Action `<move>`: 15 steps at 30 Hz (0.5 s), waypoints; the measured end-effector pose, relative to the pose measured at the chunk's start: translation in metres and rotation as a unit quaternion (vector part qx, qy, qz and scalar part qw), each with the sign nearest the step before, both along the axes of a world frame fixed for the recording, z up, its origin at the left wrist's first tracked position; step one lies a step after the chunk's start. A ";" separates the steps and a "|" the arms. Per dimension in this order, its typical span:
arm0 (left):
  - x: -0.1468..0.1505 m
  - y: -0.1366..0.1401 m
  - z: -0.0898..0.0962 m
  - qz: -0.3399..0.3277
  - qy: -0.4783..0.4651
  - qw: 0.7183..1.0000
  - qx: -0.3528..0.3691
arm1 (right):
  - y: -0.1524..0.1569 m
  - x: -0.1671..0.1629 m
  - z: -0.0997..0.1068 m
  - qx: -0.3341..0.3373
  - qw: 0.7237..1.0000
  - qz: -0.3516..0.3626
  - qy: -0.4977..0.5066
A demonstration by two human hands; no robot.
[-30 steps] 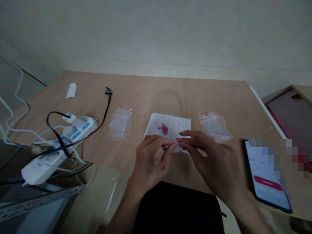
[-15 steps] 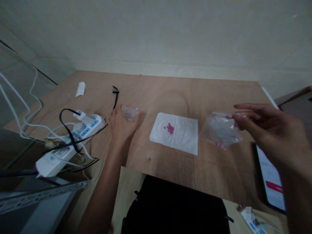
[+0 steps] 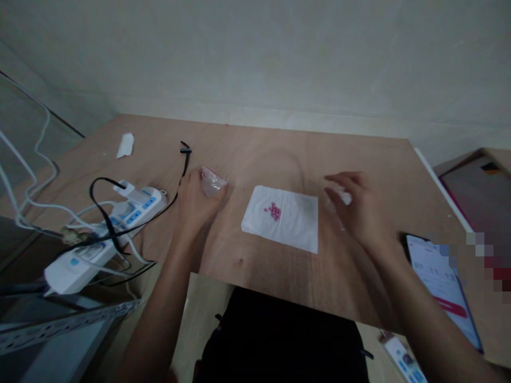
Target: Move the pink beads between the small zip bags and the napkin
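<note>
My left hand point(image 3: 195, 199) curls around a small clear zip bag point(image 3: 213, 182), which shows between its fingers and thumb, tilted up from the table. My right hand point(image 3: 357, 205) is closed over another clear plastic bag point(image 3: 334, 205), mostly hidden behind the fingers. Between the hands lies a flat white sheet point(image 3: 297, 221), like tissue or paper. On its left half rests a cluster of several small pink beads or pills point(image 3: 274, 211).
At the left, a white power strip point(image 3: 139, 213) carries plugs and tangled cables. A black strap point(image 3: 186, 154) and a white paper scrap point(image 3: 126, 145) lie farther back. A phone point(image 3: 439, 287) lies at the right, near a box point(image 3: 475, 186). A wall rises behind the table.
My right hand has moved left toward the white sheet and now covers most of its bag. The left hand's bag has been lifted and crumpled slightly. The view has shifted a little.
</note>
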State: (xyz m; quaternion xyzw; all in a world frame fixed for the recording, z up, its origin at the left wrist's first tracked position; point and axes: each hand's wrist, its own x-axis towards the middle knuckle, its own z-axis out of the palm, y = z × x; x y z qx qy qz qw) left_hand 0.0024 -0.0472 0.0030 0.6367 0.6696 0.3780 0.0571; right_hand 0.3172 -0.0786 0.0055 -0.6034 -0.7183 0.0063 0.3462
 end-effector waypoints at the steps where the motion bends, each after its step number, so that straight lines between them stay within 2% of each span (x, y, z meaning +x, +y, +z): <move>1: 0.003 -0.007 0.000 -0.021 -0.031 0.999 0.013 | -0.002 -0.014 -0.003 -0.036 0.996 0.084 0.001; 3: 0.010 -0.023 0.001 -0.064 -0.104 0.992 0.018 | -0.002 -0.037 -0.010 -0.098 0.976 0.195 -0.016; 5: 0.019 -0.043 0.000 -0.108 -0.176 0.978 0.008 | 0.002 -0.050 -0.015 -0.134 0.960 0.240 -0.049; 10: 0.042 -0.085 0.000 -0.198 -0.265 0.943 -0.030 | 0.012 -0.056 -0.016 -0.147 0.939 0.283 -0.124; 15: 0.057 -0.099 -0.004 -0.201 -0.234 0.949 -0.060 | 0.020 -0.057 -0.015 -0.146 0.922 0.301 -0.196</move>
